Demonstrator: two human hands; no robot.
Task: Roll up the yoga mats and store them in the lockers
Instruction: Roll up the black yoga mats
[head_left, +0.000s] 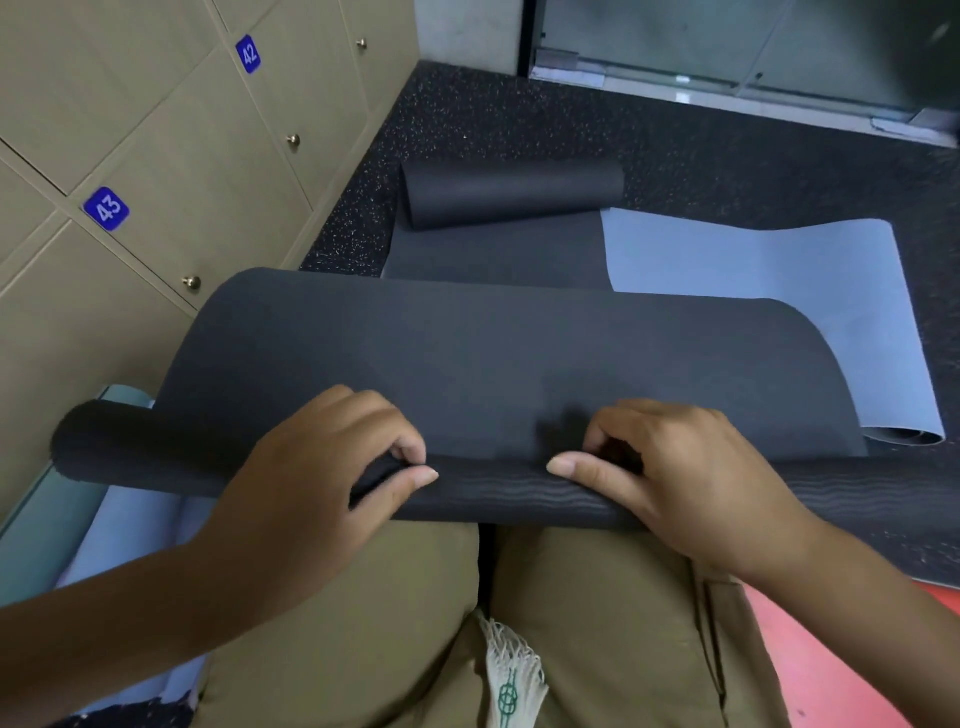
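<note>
Across the person's lap, near the camera, lies a dark grey foam yoga mat (493, 364), its rolled near edge pinched by the curled fingers of the left hand (322, 467) and right hand (670, 467), while the beige wooden lockers (156, 130) at far left stand closed.

two hands are in view: the left hand (332, 467) and the right hand (670, 467).

i count three dark mats: the black mat (467, 364) under the hands, one dark grey mat (493, 254) lying flat on the floor, and one dark roll (514, 192) at its far end; i cannot tell if this roll is a separate mat or the curled end of the flat one. there are two light blue mats, one (753, 270) at the right and one (124, 530) at the lower left.

on the lockers (156, 130) there are two blue number plates, 42 (248, 53) and 43 (107, 208), and three round knobs, the nearest one (191, 282) under plate 43.
</note>
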